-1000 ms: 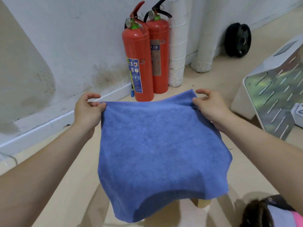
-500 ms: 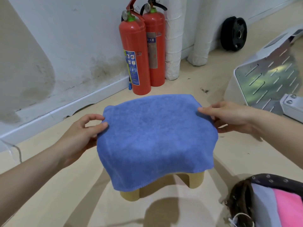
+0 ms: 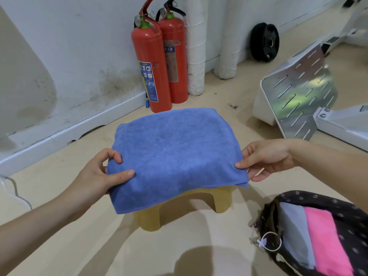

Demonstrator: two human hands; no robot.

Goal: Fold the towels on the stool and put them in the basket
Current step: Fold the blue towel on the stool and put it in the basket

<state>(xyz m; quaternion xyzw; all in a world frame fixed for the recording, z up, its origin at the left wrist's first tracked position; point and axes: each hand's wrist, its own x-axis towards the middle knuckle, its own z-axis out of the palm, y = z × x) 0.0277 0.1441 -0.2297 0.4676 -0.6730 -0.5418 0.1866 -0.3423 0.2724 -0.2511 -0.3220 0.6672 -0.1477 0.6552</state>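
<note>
Left hand [image 3: 95, 176] pinches the near left edge of the blue towel [image 3: 175, 154] between thumb and fingers, and the right hand [image 3: 264, 158] pinches its near right corner. The towel lies spread over the yellow stool [image 3: 223, 200] on the floor, its front edge hanging past the seat. Near the stool's right sits the dark patterned basket [image 3: 338, 208] holding a grey cloth [image 3: 294, 236] and a pink cloth [image 3: 326, 246].

Shows a bare left hand [image 3: 95, 176] with short, rounded, plain nails on thumb and forefinger. Shows a bare right hand [image 3: 266, 158] with a thumbnail trimmed likewise. Behind each wrist, runs on as a bare left forearm [image 3: 39, 226] and a bare right forearm [image 3: 328, 162], uncovered to the picture's edge.
</note>
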